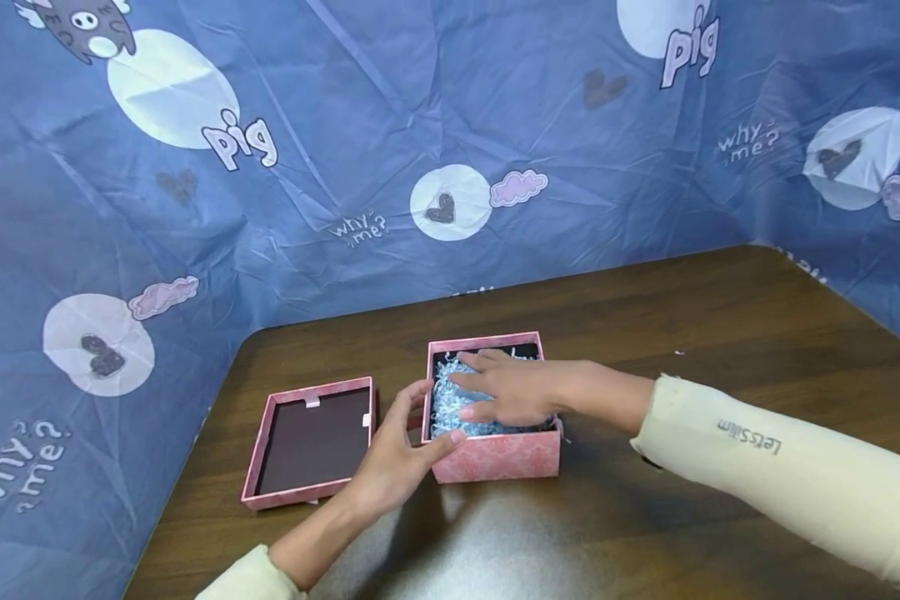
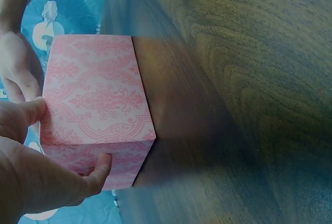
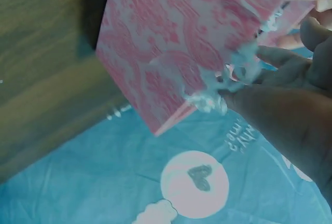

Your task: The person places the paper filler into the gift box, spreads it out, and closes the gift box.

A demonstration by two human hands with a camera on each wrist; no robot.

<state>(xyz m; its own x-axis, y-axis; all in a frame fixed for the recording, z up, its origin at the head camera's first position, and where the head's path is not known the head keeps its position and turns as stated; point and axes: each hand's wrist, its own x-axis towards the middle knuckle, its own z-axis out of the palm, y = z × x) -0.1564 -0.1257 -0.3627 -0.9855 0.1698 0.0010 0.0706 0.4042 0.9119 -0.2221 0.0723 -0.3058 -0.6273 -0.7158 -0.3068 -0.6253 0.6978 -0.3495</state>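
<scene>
A pink patterned gift box [image 1: 498, 458] stands uncovered on the table, filled with light blue shredded paper [image 1: 444, 408]. My left hand [image 1: 393, 454] holds the box by its near left corner, thumb at the front rim and fingers along the left side. In the left wrist view the fingertips rest against the box's patterned wall [image 2: 98, 89]. Over the paper lies my right hand [image 1: 513, 387], palm down with fingers spread, pressing on the shreds. Some shreds [image 3: 207, 99] poke out over the rim in the right wrist view.
Left of the box lies its pink lid [image 1: 311, 442], inside up, with a dark lining and small white tabs. A tiny scrap [image 1: 679, 352] sits on the wooden table [image 1: 720, 317] to the right. Behind hangs a blue printed cloth [image 1: 390, 108].
</scene>
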